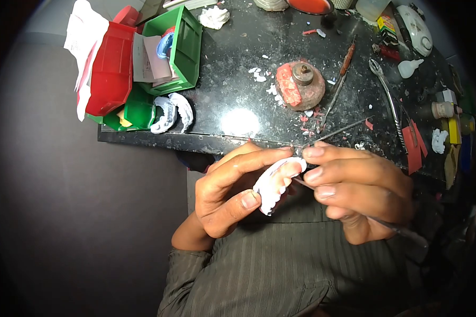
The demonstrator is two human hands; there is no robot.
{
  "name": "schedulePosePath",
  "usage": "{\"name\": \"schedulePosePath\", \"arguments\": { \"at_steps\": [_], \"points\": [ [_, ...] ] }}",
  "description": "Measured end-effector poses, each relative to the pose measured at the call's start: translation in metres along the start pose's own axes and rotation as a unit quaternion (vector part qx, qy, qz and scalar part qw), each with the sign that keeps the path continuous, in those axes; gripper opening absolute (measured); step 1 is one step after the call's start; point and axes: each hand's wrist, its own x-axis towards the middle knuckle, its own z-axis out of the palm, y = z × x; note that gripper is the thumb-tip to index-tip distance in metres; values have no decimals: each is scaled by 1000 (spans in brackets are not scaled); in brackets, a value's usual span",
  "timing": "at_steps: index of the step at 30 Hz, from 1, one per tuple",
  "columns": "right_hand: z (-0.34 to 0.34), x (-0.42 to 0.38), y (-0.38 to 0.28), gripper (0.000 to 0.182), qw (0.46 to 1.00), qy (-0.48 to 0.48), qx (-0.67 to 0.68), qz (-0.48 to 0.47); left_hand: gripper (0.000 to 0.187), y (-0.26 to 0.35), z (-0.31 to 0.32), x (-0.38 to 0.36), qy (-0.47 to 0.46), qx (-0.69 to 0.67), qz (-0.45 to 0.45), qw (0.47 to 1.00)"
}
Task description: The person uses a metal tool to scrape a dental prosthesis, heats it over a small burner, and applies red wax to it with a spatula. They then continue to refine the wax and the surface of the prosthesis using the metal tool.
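My left hand [227, 185] is closed around a white plaster dental cast [274, 186], thumb on one side and fingers along the far edge. The cast carries pinkish material and several white teeth and is held tilted in front of my shirt. In my right hand [359, 193] is a thin dark dental hand tool [394, 227], pinched between the fingers. Its slender tip reaches the inner side of the cast; whether it touches cannot be told. The tool's other end sticks out below my right palm.
On the black table [227, 63] stand a spirit lamp [301, 87], a wooden-handled tool [347, 58] and a metal tool [386, 95]. Red wax sheet [415, 148] lies at right. Green bin [188, 50], red bin [111, 68] and more plaster casts [166, 115] are at left.
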Motion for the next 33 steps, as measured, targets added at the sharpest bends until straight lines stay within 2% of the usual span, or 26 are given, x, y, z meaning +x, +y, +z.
{"name": "schedulePosePath", "arguments": {
  "at_steps": [6,27,33],
  "points": [
    [16,-4,4,16,999,44,2,-3,56,0,1,1,21,-8,14,1000],
    [15,-4,4,14,1000,6,9,3,56,6,3,0,47,-6,-6,999],
    [18,-3,3,15,999,21,19,19,56,4,1,-2,44,-3,-9,999]
  ]
}}
